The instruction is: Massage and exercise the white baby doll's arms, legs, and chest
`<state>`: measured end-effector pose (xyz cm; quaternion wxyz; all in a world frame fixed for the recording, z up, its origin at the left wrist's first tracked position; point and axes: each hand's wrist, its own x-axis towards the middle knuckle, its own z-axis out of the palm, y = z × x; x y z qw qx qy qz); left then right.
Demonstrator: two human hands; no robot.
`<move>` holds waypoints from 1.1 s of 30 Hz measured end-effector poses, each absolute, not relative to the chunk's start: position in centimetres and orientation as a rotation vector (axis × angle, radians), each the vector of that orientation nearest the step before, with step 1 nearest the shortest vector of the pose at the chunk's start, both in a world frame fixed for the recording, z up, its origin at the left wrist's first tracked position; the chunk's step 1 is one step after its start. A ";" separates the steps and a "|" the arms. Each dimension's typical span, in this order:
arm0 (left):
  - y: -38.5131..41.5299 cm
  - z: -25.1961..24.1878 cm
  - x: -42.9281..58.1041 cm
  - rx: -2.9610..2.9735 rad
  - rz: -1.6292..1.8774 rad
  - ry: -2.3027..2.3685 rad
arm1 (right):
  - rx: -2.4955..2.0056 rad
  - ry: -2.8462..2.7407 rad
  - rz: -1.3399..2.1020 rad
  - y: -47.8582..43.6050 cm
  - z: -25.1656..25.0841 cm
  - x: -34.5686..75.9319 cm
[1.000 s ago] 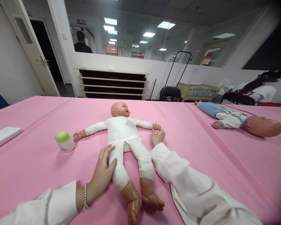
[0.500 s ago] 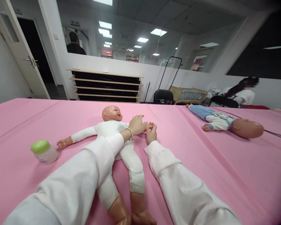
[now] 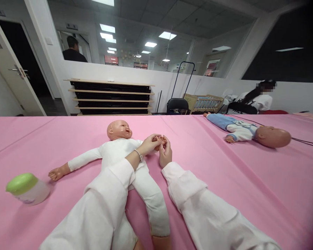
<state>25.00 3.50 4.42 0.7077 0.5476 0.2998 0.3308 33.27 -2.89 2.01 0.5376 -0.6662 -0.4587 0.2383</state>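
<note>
baby doll (image 3: 120,156): on its back on pink tablecloth (image 3: 224,194) | left hand (image 3: 146,146): closed around baby doll's hand (image 3: 158,139) | right hand (image 3: 165,155): fingers pinched on that same hand | green-lidded jar (image 3: 27,187): just beyond baby doll's other hand | dressed doll (image 3: 246,131): well right of baby doll
</note>
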 end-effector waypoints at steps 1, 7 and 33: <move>3.5 4.8 24.7 1.218 0.725 0.671 | -1.583 -1.097 0.561 -3.0 2.1 33.1; 3.4 5.6 24.2 1.223 0.704 0.668 | -1.569 -1.100 0.524 -3.2 2.0 32.6; 4.1 3.2 24.1 1.436 0.808 0.716 | -1.502 -1.158 0.567 -3.3 1.5 32.8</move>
